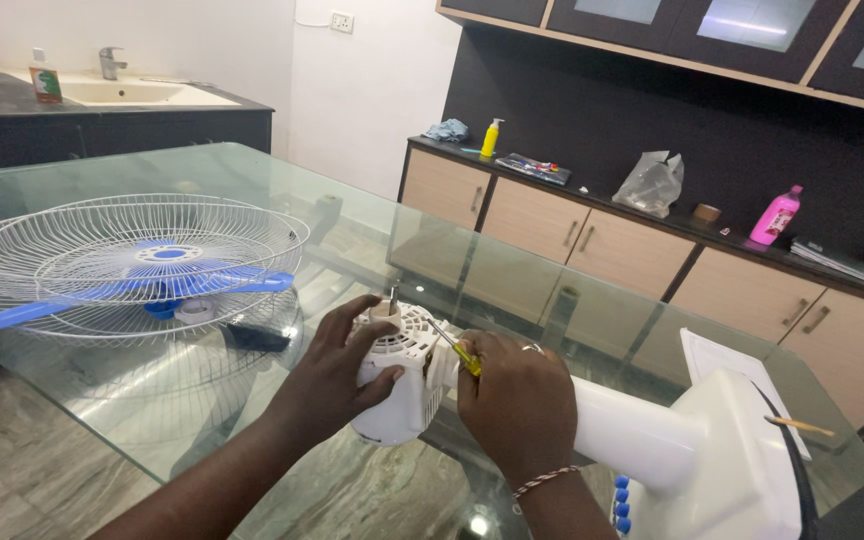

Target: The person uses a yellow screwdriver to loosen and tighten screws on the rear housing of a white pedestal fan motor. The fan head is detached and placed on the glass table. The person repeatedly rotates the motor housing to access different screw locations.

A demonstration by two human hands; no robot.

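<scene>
While the left hand (337,365) wrapped its grip around the white fan motor housing (397,385) lying on its side on the glass bench (102,420), the right hand (517,400) was clenched on a yellow-handled screwdriver (460,352), its tip set against the housing's vented face. A short shaft (392,296) stuck up from the housing just above the left thumb. The fan's white stand (692,450) lay to the right. Well apart to the left sat two wire guards (132,260) with the blue blade (122,290) between them.
</scene>
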